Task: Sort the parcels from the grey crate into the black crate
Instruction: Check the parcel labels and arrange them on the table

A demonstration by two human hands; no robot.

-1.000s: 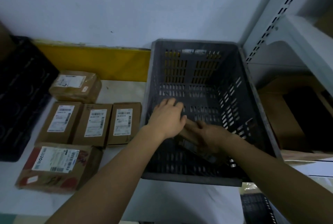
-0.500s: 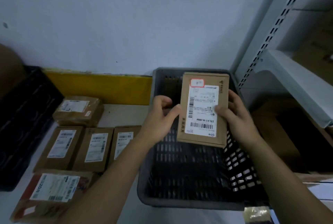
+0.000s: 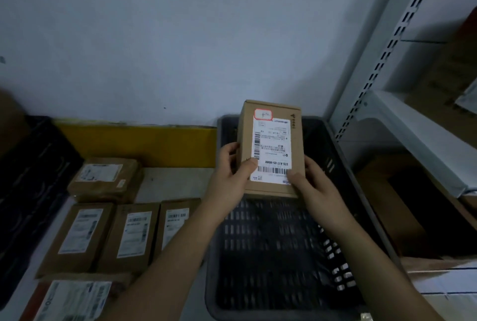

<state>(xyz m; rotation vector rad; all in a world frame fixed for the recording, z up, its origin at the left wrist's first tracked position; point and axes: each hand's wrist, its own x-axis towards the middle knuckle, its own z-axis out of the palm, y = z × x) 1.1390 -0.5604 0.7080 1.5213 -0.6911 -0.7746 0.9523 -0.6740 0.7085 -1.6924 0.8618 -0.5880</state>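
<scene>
I hold a brown cardboard parcel upright over the grey crate, its white shipping label facing me. My left hand grips its left edge with the thumb on the label. My right hand grips its lower right corner. The crate's slotted floor below looks bare. The black crate stands at the far left, mostly in shadow, its inside hidden.
Several labelled brown parcels lie on the white table between the two crates. A yellow strip runs along the wall behind. Grey metal shelving with boxes stands close on the right.
Both hands lifted the parcel out of the grey crate and raised it upright with the label toward me. My view tilted upward.
</scene>
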